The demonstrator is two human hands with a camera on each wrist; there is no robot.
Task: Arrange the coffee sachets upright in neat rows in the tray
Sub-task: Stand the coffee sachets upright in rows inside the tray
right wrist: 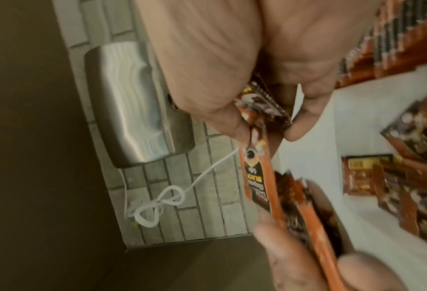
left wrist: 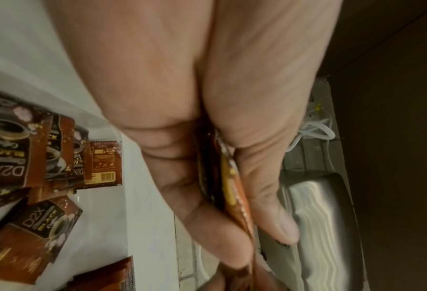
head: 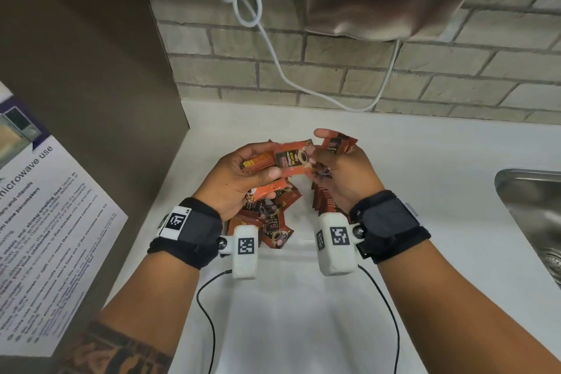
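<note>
Both hands up over the worktop [head: 425, 155]. The left hand [head: 236, 182] grips a few sachets [head: 279, 161] fanned out sideways, thumb across them. The right hand [head: 343, 173] pinches the end of one of those and holds another small bunch [head: 338, 144] behind its fingers. Below, loose sachets [head: 273, 218] lie jumbled on the left, and a row [head: 323, 200] stands upright on the right. Sink [head: 531, 215] at the worktop's right edge, cable [head: 273, 48] dangling down the brick wall [head: 455, 82].

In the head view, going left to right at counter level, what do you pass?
Microwave notice → left hand gripping sachets → right hand gripping sachets → steel sink.
</note>
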